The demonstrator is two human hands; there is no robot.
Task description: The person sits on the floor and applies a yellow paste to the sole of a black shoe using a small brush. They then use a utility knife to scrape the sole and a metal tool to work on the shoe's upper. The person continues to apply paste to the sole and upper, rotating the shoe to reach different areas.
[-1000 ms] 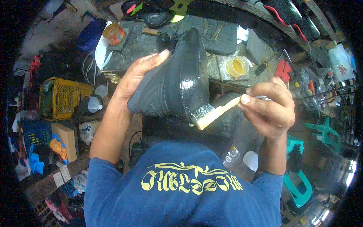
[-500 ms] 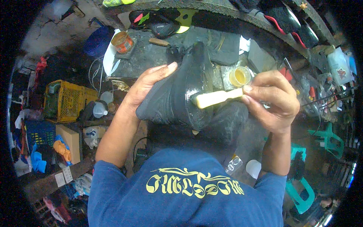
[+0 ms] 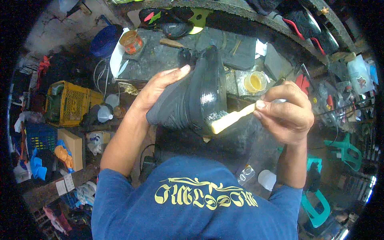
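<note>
A black shoe point(image 3: 176, 102) is tilted on its side in front of me, its sole side facing right with a wet, glossy patch. My left hand point(image 3: 159, 89) grips it from the left, thumb on top; the other fingers are hidden behind it. Between the thumb and fingers of my right hand point(image 3: 289, 112) is the handle end of a pale yellow brush point(image 3: 233, 121). Its dark bristles touch the lower part of the glossy sole edge. Beyond that hand stands a small clear cup point(image 3: 255, 83) of yellowish liquid.
An orange-labelled tub point(image 3: 131, 43) and a wooden-handled tool point(image 3: 171, 43) lie on the dark worktop point(image 3: 150, 60). Black footwear point(image 3: 176, 26) sits at the back. To the left is a yellow crate point(image 3: 74, 105); green plastic chairs point(image 3: 318, 208) stand at the right.
The brush has moved down along the sole edge and its head now points lower. The shoe has turned slightly, showing more of the glossy surface.
</note>
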